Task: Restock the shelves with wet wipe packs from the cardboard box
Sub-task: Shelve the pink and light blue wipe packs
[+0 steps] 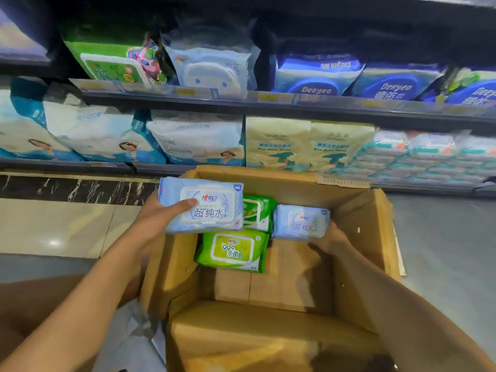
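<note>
An open cardboard box [357, 226] stands on the floor below the shelves. My left hand [158, 214] holds a pale blue wet wipe pack [206, 205] above the box's left rim, thumb across its face. My right hand [332, 238] reaches inside the box and grips a second pale blue pack [302, 222] from below. Two green packs lie in the box: one flat in the middle [233, 249], another [257, 212] behind it, partly hidden by the raised blue pack.
Two shelves [268, 103] run across the top, filled with wipe packs: green and pale blue ones at upper left, dark blue Deeyeo packs [319, 76] at upper right, white and yellow packs below. Box flaps stick out on all sides. Tiled floor [59, 226] lies to the left.
</note>
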A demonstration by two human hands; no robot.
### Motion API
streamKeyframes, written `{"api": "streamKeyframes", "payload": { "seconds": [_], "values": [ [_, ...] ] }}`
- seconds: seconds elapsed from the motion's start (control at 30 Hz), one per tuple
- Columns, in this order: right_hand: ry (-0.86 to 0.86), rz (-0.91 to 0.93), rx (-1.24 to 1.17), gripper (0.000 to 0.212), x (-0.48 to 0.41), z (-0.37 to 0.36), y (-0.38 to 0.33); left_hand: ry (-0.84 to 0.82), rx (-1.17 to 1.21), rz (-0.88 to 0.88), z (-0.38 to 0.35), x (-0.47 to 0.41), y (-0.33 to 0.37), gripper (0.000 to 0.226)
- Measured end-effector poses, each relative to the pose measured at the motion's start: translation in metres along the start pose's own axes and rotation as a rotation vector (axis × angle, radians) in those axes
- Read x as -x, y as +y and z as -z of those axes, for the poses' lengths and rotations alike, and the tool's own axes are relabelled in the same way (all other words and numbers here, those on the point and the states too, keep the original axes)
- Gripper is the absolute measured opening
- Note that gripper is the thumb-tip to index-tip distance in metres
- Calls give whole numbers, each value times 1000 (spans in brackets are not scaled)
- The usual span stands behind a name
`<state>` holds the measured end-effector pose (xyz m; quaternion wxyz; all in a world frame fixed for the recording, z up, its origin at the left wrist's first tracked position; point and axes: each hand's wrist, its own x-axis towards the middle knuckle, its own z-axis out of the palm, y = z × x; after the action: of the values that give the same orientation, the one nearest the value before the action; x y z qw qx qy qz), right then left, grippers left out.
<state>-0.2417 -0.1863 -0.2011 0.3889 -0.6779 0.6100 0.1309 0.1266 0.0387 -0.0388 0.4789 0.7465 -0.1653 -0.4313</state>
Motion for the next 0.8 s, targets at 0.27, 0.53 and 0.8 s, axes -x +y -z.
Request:
{"api": "streamKeyframes", "payload": {
  "seconds": [0.27,0.53,0.8],
  "values": [
    [-71,-89,-465,93,-71,-20,31,-104,103,18,10,-4,-6,102],
    [-152,-221,-810,37,-34,-12,-11,-111,158,47,13,-6,-7,100],
    [-244,-272,-974,31,-25,-13,-22,-99,115,69,11,-1,0,104]
  ]
}}
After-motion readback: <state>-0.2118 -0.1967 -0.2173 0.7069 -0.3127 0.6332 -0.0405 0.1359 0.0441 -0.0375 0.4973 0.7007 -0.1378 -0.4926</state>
